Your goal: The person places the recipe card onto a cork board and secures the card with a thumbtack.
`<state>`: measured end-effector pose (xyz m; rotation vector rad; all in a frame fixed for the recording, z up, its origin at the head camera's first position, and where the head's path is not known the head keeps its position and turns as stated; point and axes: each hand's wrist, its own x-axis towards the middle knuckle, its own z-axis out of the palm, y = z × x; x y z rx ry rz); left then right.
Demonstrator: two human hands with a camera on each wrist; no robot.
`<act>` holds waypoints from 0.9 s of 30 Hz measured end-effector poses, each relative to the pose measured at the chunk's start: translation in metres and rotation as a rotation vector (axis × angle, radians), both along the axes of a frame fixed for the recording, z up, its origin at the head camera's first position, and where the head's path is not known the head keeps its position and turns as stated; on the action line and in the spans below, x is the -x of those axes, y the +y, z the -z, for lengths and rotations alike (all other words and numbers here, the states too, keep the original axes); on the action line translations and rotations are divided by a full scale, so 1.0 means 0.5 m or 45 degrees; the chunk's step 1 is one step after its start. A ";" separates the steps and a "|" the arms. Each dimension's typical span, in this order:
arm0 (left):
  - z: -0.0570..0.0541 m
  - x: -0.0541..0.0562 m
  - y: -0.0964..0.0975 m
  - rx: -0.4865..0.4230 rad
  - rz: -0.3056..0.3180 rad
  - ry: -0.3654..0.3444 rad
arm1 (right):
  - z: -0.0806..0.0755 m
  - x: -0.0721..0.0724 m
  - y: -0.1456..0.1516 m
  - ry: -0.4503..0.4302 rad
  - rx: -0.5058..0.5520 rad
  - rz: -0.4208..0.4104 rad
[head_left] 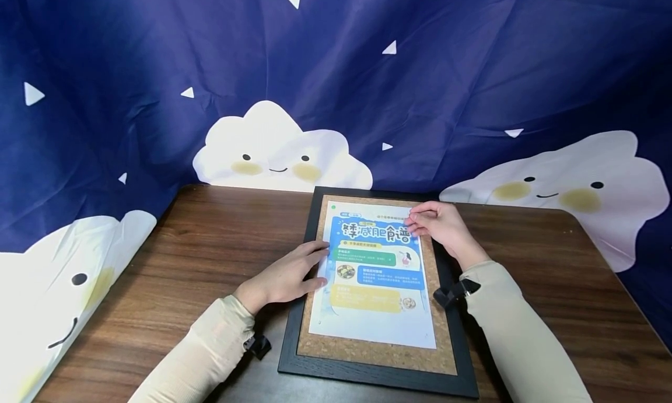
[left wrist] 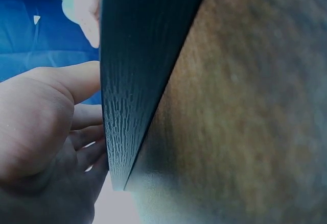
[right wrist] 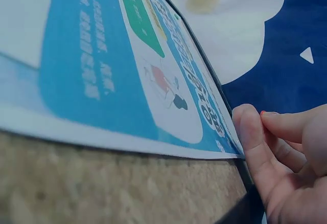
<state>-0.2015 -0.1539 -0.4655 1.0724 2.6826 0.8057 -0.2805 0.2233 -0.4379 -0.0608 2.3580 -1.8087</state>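
1. Black wood-grain picture frame point(head_left: 378, 375) w/ cork panel point(head_left: 367, 353) inside lies flat on the brown wood bench point(head_left: 157, 286), near its middle, long side running away from the person.
2. Colourful printed paper flyer point(head_left: 375, 274), blue w/ white border, lies on the cork inside the frame; cork shows as a strip round all four sides, widest at the near end.
3. Left hand point(head_left: 283, 277) rests flat on the flyer's left edge, fingers straight and spread, nothing gripped; heel of the hand sits over the frame's left rail. Left wrist view: the palm point(left wrist: 36, 132) is just beside the black rail point(left wrist: 133, 81), fingers relaxed.
4. Right hand point(head_left: 438, 225) is at the flyer's top right corner, fingertips bent onto the paper edge. Right wrist view: thumb and forefinger point(right wrist: 250, 137) meet at that corner; can't tell if they pinch the paper or only press it.
5. Dark blue cloth backdrop point(head_left: 367, 70) w/ white smiling clouds hangs behind and drapes past the bench's left edge.
6. Both sleeves beige, black strap at each wrist.
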 end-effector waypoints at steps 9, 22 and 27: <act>-0.036 -0.019 0.014 0.068 -0.038 -0.047 | 0.012 0.023 -0.007 -0.027 -0.020 0.037; -0.035 -0.017 0.012 0.068 -0.041 -0.055 | 0.000 0.046 -0.025 -0.140 -0.101 0.099; -0.029 -0.015 0.008 0.041 -0.014 -0.020 | -0.008 0.052 -0.034 -0.182 -0.117 0.120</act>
